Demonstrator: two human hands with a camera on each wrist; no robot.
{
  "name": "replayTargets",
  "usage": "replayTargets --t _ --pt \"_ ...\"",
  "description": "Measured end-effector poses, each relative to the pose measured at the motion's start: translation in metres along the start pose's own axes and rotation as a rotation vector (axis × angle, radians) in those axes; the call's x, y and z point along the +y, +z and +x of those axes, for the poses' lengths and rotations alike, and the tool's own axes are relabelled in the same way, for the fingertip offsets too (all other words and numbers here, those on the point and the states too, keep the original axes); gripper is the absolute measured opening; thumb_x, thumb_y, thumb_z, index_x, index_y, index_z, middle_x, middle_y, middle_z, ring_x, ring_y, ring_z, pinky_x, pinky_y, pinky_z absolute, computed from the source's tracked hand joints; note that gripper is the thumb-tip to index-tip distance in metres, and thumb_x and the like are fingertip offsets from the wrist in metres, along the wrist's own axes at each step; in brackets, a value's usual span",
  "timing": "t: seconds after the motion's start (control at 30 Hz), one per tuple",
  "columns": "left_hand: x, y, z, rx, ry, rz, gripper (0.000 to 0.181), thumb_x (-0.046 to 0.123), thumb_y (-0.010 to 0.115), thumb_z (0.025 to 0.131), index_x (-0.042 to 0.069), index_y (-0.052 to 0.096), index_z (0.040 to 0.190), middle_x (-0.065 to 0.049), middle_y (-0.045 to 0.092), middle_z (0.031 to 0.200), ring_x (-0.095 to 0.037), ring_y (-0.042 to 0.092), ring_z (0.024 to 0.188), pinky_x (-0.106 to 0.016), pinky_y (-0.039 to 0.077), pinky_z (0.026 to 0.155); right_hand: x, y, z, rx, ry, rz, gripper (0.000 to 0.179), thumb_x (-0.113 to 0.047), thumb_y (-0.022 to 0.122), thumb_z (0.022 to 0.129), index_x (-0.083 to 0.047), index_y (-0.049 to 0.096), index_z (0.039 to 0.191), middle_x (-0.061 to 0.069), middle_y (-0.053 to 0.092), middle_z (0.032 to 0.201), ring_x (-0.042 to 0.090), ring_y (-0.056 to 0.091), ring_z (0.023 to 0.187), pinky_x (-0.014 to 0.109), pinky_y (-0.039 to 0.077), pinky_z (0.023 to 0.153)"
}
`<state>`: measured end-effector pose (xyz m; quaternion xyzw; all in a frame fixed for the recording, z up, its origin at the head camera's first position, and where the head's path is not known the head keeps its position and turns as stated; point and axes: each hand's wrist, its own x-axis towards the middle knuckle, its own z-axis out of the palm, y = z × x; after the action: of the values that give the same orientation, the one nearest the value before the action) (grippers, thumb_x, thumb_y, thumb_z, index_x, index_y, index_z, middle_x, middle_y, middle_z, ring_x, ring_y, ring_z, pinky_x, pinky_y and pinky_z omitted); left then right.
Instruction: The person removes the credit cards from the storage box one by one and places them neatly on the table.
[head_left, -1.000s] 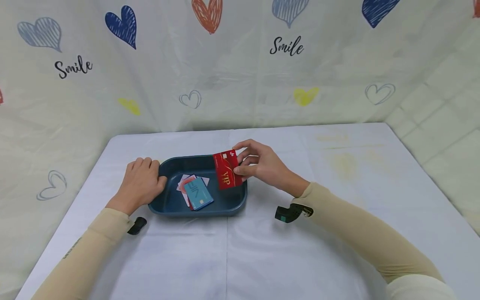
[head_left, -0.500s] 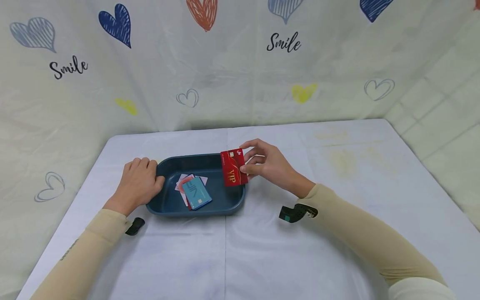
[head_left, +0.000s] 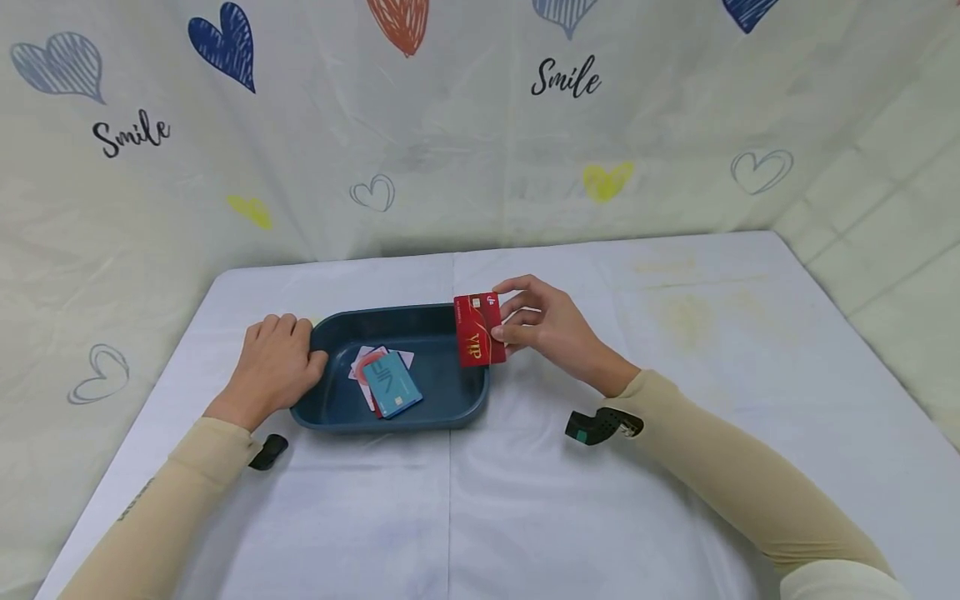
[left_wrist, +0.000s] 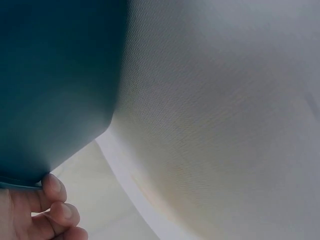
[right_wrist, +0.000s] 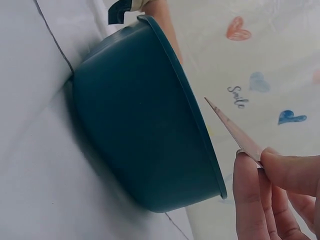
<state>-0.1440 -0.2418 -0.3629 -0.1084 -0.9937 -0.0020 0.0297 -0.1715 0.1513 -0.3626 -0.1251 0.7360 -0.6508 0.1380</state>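
Observation:
A dark teal tray (head_left: 450, 408) with raised walls stands on the table. My left hand (head_left: 273, 367) grips its left rim, fingers curled over the edge; the left wrist view shows fingertips (left_wrist: 56, 187) under the rim. Between thumb and fingers, my right hand (head_left: 551, 329) pinches a red VIP card (head_left: 478, 329) by its right edge. That card is held above the tray's right end; in the right wrist view the card (right_wrist: 232, 131) appears edge-on, apart from the rim. Inside the tray a blue card (head_left: 393, 385) lies on top of several overlapping cards.
The table (head_left: 675, 517) wears a white cloth with faint yellowish stains at the back right. A pale curtain (head_left: 465, 125) printed with hearts and "Smile" hangs behind. Small black wrist cameras (head_left: 603, 426) sit at both cuffs.
My right hand has moved to the right with the red card, from over the tray's interior to its right rim. The left hand keeps its grip, and the cards in the tray stay put.

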Motion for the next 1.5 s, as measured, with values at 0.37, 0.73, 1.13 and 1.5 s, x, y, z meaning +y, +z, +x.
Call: replayTargets --t 0.37,0.73,1.13,1.5 --pt "0.000 -0.001 0.000 -0.009 0.000 -0.003 0.029 0.023 0.046 0.098 -0.004 0.055 0.102 -0.017 0.052 0.093 -0.037 0.044 0.094 -0.058 0.037 0.093 0.011 -0.005 0.001 -0.002 0.011 0.009 0.057 -0.010 0.073 0.093 -0.014 0.050 0.144 0.014 0.061 0.116 0.020 0.074 0.095 0.038 0.064 0.080" --pt "0.000 -0.001 0.000 0.002 0.000 -0.007 0.027 0.023 0.047 0.097 -0.004 0.054 0.099 -0.017 0.051 0.090 -0.036 0.043 0.092 -0.056 0.037 0.090 0.020 -0.013 0.003 0.011 0.006 0.064 0.055 -0.010 0.070 0.094 -0.016 0.048 0.144 0.009 0.061 0.115 0.016 0.073 0.093 0.035 0.064 0.080" --pt "0.000 0.000 0.001 0.018 0.009 -0.020 0.025 0.022 0.047 0.097 -0.002 0.053 0.095 -0.016 0.051 0.089 -0.035 0.043 0.090 -0.056 0.036 0.089 0.030 -0.026 0.006 0.041 0.029 0.108 0.053 -0.009 0.068 0.096 -0.017 0.048 0.144 0.006 0.062 0.113 0.016 0.073 0.095 0.033 0.063 0.081" --pt "0.001 0.000 0.001 0.008 0.006 -0.013 0.026 0.022 0.047 0.097 -0.003 0.054 0.096 -0.017 0.051 0.089 -0.035 0.043 0.090 -0.056 0.036 0.089 0.037 -0.033 0.010 0.092 0.096 0.096 0.056 -0.008 0.070 0.094 -0.014 0.048 0.145 0.005 0.064 0.110 0.020 0.068 0.098 0.030 0.063 0.078"
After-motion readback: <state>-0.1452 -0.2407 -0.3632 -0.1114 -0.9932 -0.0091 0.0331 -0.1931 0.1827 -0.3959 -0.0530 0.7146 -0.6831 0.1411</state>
